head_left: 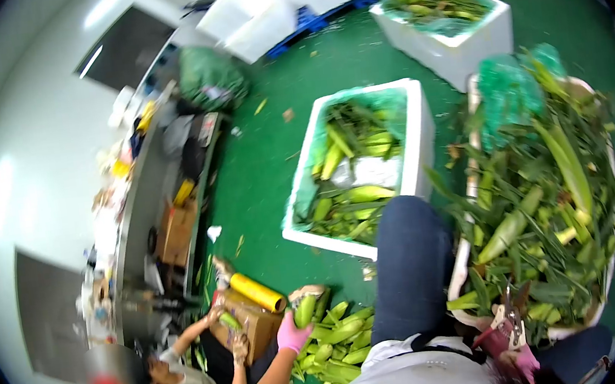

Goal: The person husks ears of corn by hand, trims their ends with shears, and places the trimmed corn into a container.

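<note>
My left hand [292, 334], in a pink glove, is closed around a green ear of corn [305, 310] in its husk. Just below and beside it lies a pile of husked-green corn ears [341, 334] on the floor. Over on the right, my right hand [522, 362], also gloved in pink, grips what look like pruning shears [512, 325] with metal blades and a reddish handle; part of the hand is hidden. Those shears are close to the near edge of a white bin [461, 269] heaped with husks, leaves and some ears [512, 225].
A white foam box [423, 141] lined with green plastic holds corn ahead of me; another foam box [452, 62] stands farther off. At the left a co-worker [193, 383] handles an ear beside a cardboard box [250, 320] and yellow roll [258, 292]. A cluttered workbench [129, 227] lines the wall.
</note>
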Tool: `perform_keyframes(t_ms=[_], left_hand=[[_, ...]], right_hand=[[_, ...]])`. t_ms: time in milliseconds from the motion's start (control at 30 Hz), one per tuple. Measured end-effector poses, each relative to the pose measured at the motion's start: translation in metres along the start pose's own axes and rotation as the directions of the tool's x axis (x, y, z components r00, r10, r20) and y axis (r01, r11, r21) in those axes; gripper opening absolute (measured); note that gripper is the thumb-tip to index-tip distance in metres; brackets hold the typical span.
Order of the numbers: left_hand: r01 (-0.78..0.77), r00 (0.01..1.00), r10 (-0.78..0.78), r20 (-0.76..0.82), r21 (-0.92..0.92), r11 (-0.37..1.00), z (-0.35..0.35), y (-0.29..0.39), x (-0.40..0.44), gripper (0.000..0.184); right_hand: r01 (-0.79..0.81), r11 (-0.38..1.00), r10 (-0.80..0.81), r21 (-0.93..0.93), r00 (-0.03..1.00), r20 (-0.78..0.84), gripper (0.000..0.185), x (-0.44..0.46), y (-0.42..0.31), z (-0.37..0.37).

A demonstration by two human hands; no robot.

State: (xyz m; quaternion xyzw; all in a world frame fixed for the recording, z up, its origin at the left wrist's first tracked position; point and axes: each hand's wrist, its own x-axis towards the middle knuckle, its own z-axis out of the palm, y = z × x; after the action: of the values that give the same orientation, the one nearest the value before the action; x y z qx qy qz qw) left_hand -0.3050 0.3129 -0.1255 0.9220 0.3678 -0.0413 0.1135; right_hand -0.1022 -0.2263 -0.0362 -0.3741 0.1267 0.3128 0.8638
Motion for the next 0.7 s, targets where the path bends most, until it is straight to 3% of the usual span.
perform_keyframes(t_ms=[67,133,167,200,267,300,333,367,433,467,533,600,667,700], left_hand=[[0.217,0.945,-0.256,0.202,0.196,0.956,0.013,-0.058,-0.049,0.081],[0.376,0.790,-0.478,0.383,0.312,0.872,0.025,-0.080,-0.067,0.085],[0.375,0.730,-0.502,0.463,0.342,0.861,0.033,-0.090,-0.064,0.085],[0.312,0.738,-0.482,0.473,0.394,0.865,0.048,-0.096,-0.050,0.075],[0.235,0.904,-0.268,0.333,0.137,0.962,0.061,-0.079,0.012,0.057],[0.030,0.995,-0.034,0.097,0.042,0.999,0.052,-0.038,0.056,0.039],[-0.199,0.968,0.181,-0.172,-0.091,0.976,0.047,0.002,0.105,0.027],[-0.404,0.877,0.387,-0.285,-0.001,0.915,0.033,0.047,0.155,0.025],[-0.560,0.794,0.547,-0.265,0.031,0.828,0.013,0.134,0.244,0.018],[-0.610,0.726,0.626,-0.284,0.152,0.777,0.024,0.158,0.294,0.021],[-0.492,0.792,0.539,-0.287,0.225,0.841,0.050,0.207,0.378,0.029],[-0.123,0.958,0.159,-0.240,0.159,0.980,0.068,0.255,0.424,0.038],[0.067,0.994,-0.047,-0.094,0.229,0.971,0.081,0.279,0.461,0.054],[0.038,0.999,-0.036,-0.012,0.242,0.970,0.084,0.281,0.476,0.060]], right_hand=[[-0.037,0.998,0.038,-0.053,0.999,0.007,0.078,0.014,0.001,0.005],[-0.057,0.994,0.057,-0.096,0.998,-0.009,0.078,0.025,0.002,0.014],[-0.065,0.991,0.064,-0.115,0.998,-0.016,0.078,0.030,0.001,0.016],[-0.069,0.989,0.067,-0.131,0.997,-0.025,0.078,0.035,0.001,0.018],[-0.078,0.985,0.071,-0.155,0.996,-0.051,0.078,0.043,-0.001,0.020],[-0.079,0.984,0.069,-0.162,0.995,-0.070,0.079,0.047,0.000,0.022],[-0.085,0.983,0.072,-0.162,0.994,-0.086,0.079,0.049,-0.001,0.021],[-0.089,0.981,0.071,-0.172,0.991,-0.112,0.079,0.051,-0.002,0.023],[-0.092,0.978,0.065,-0.188,0.987,-0.144,0.079,0.057,-0.006,0.025],[-0.094,0.978,0.063,-0.189,0.984,-0.164,0.079,0.059,-0.007,0.025],[-0.094,0.978,0.057,-0.186,0.979,-0.194,0.079,0.063,-0.009,0.025],[-0.091,0.979,0.047,-0.185,0.972,-0.231,0.079,0.062,-0.011,0.025],[-0.085,0.979,0.034,-0.187,0.965,-0.262,0.079,0.059,-0.014,0.024],[-0.083,0.978,0.028,-0.192,0.961,-0.275,0.079,0.058,-0.015,0.023]])
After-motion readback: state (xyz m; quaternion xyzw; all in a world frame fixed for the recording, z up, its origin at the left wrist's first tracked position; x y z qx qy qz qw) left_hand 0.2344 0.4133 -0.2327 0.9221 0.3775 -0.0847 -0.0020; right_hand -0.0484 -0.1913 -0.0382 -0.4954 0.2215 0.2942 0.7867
